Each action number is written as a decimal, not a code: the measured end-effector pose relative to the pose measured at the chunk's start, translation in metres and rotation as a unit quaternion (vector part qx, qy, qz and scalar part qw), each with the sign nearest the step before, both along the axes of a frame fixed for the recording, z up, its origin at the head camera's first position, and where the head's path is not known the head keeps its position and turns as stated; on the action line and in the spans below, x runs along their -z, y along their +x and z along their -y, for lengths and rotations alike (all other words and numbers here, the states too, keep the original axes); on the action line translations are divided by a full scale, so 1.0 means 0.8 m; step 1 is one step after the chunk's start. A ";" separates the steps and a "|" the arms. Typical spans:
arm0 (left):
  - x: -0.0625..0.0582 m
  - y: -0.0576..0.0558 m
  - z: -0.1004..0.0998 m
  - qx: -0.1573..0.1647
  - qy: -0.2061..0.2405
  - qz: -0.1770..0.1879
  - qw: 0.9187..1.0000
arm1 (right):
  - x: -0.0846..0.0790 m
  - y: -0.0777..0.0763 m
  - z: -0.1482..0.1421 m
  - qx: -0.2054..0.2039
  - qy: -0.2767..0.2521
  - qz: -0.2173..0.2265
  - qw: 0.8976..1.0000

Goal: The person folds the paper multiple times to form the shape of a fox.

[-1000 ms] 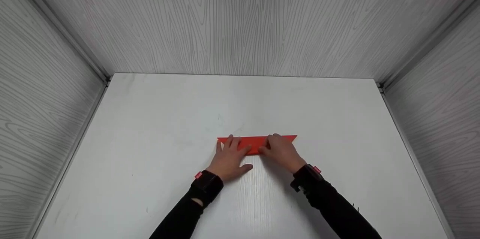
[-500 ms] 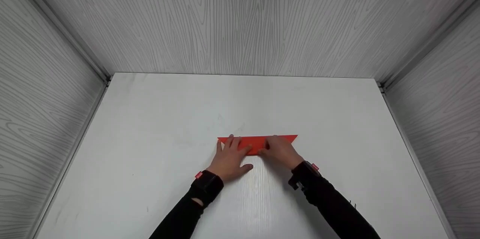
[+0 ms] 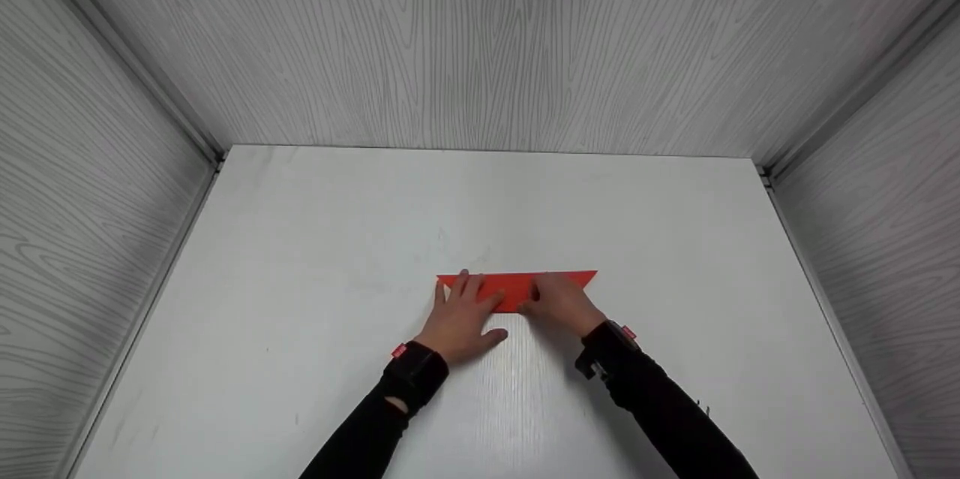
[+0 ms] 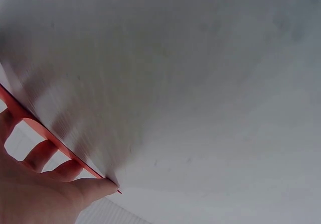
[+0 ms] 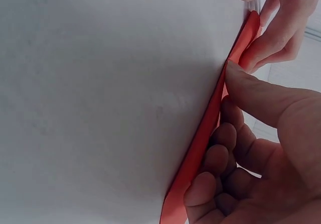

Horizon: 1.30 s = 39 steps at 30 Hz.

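Note:
A red sheet of paper (image 3: 512, 290), folded into a long strip with slanted ends, lies flat on the white table. My left hand (image 3: 455, 323) rests on its left part, fingers spread and straight, the thumb out on the table. Over the right part, my right hand (image 3: 562, 305) has its fingers curled and its thumb at the near edge. The right wrist view shows that thumb (image 5: 246, 86) against the folded edge of the strip (image 5: 193, 156), fingertips bent on the paper. In the left wrist view, fingers of the left hand (image 4: 42, 191) lie along the paper's edge.
The white tabletop (image 3: 315, 239) spreads around the paper. A grey wood-grain panel (image 3: 480, 51) rises at the back, with side panels at left (image 3: 82, 201) and right (image 3: 885, 201). Each wrist wears a black band with a camera.
The right hand has shifted very slightly, its wrist a little to the left and its fingertips drawn back a little. The left hand and the paper stay almost where they were.

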<state>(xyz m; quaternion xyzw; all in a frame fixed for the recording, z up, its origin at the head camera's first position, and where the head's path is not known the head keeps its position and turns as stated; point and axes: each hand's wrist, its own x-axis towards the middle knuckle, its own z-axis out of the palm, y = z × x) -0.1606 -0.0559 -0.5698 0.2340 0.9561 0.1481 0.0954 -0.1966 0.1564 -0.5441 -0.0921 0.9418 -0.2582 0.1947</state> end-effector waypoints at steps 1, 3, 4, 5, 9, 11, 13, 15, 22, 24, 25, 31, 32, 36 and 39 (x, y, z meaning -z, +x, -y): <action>0.001 0.000 0.000 0.000 -0.002 0.001 1.000 | 0.000 0.000 -0.001 -0.001 0.000 -0.003 1.000; 0.001 -0.001 0.000 0.002 -0.003 -0.002 1.000 | 0.000 0.001 -0.003 -0.002 -0.001 -0.005 1.000; 0.002 -0.001 0.000 0.003 -0.003 -0.004 1.000 | 0.000 0.001 -0.005 -0.001 -0.003 -0.005 1.000; 0.002 -0.001 0.000 0.004 -0.003 -0.006 1.000 | -0.001 0.002 -0.006 0.001 -0.003 -0.004 1.000; 0.004 -0.001 0.001 0.006 -0.002 -0.004 1.000 | -0.003 0.003 -0.013 0.005 -0.004 -0.005 1.000; 0.004 -0.001 0.001 0.005 0.000 -0.005 1.000 | -0.004 0.003 -0.016 0.005 -0.001 -0.005 1.000; 0.005 -0.001 0.001 0.004 -0.003 -0.005 1.000 | -0.005 0.003 -0.020 0.006 -0.001 -0.005 1.000; 0.004 -0.001 0.000 0.003 -0.006 -0.006 1.000 | -0.004 0.003 -0.025 0.008 -0.002 -0.003 1.000; 0.006 -0.001 -0.001 0.001 -0.007 -0.006 1.000 | -0.005 0.001 -0.045 0.012 0.001 0.006 1.000; 0.006 -0.001 -0.001 0.001 -0.005 -0.008 1.000 | -0.004 0.000 -0.052 0.012 0.001 0.008 1.000; 0.006 -0.001 -0.001 0.001 -0.006 -0.008 1.000 | -0.004 0.000 -0.055 0.011 0.002 0.008 1.000; 0.005 0.000 -0.001 0.001 -0.006 -0.001 1.000 | -0.005 -0.001 -0.072 0.011 0.007 0.004 1.000; 0.005 0.000 0.000 0.001 -0.005 0.000 1.000 | -0.005 -0.001 -0.074 0.011 0.008 0.003 1.000; 0.006 0.000 0.001 0.000 -0.007 -0.006 1.000 | -0.009 -0.002 -0.076 0.003 0.013 0.004 1.000; 0.007 0.000 0.000 0.002 -0.009 -0.009 1.000 | -0.010 -0.002 -0.073 0.000 0.009 0.004 1.000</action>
